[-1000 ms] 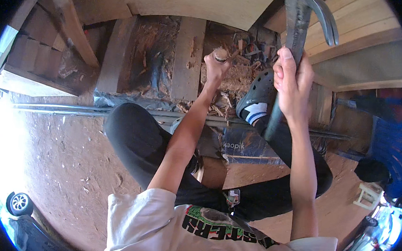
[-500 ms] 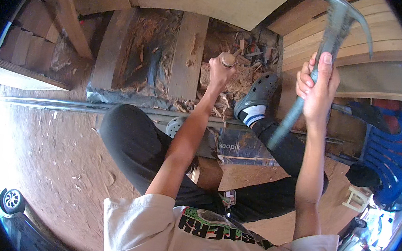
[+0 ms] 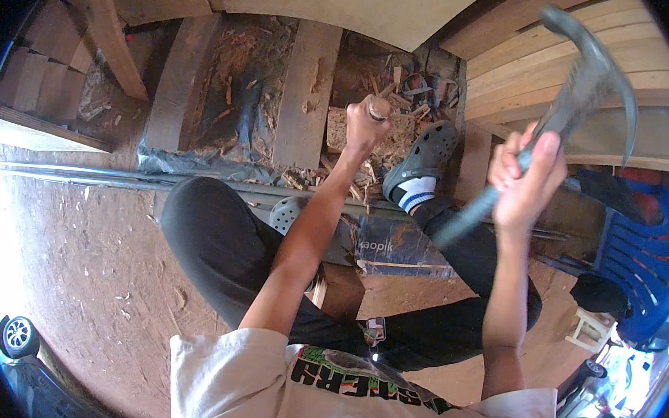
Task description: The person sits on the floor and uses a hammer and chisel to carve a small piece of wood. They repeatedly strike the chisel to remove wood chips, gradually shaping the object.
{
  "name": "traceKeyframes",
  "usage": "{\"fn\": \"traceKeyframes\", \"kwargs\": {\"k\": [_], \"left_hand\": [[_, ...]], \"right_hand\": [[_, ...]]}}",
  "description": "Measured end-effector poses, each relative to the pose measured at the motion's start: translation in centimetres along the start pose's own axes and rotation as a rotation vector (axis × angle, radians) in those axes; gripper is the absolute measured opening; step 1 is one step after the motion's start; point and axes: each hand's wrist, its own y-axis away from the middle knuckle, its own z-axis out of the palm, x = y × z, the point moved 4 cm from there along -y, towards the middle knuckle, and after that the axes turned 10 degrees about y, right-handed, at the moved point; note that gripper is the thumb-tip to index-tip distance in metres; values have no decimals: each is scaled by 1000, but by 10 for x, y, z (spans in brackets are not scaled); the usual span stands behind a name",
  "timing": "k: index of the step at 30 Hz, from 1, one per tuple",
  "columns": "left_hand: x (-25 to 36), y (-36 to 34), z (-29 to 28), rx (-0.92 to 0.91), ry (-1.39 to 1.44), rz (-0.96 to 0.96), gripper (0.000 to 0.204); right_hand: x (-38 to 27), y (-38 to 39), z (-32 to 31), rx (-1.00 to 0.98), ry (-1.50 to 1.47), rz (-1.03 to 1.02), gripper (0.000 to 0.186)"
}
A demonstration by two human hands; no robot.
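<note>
My left hand is closed round a wooden-handled chisel, its round butt end pointing up and its blade hidden below the fist. Under that hand lies a rough wood block among chips, partly covered by my fingers and foot. Raised at the right, my right hand grips a claw hammer by its greyish-green handle. The hammer's head is blurred by motion and stands well apart from the chisel.
My shoe rests beside the block. Planks lie across the work spot, with stacked boards at the far right and a large panel at the far edge. A blue plastic chair stands at right. Thin pipes run along the ground.
My right hand and the hammer have shifted slightly down and the hammer has tilted to the right. My left hand stays on the chisel in nearly the same place.
</note>
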Motion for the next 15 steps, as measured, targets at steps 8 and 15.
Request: {"fn": "traceKeyframes", "kwargs": {"k": [8, 15], "left_hand": [[16, 13, 3, -83, -43, 129, 23], [19, 0, 10, -2, -132, -93, 26]], "right_hand": [[129, 27, -7, -323, 378, 667, 44], [58, 48, -36, -53, 224, 577, 40]]}}
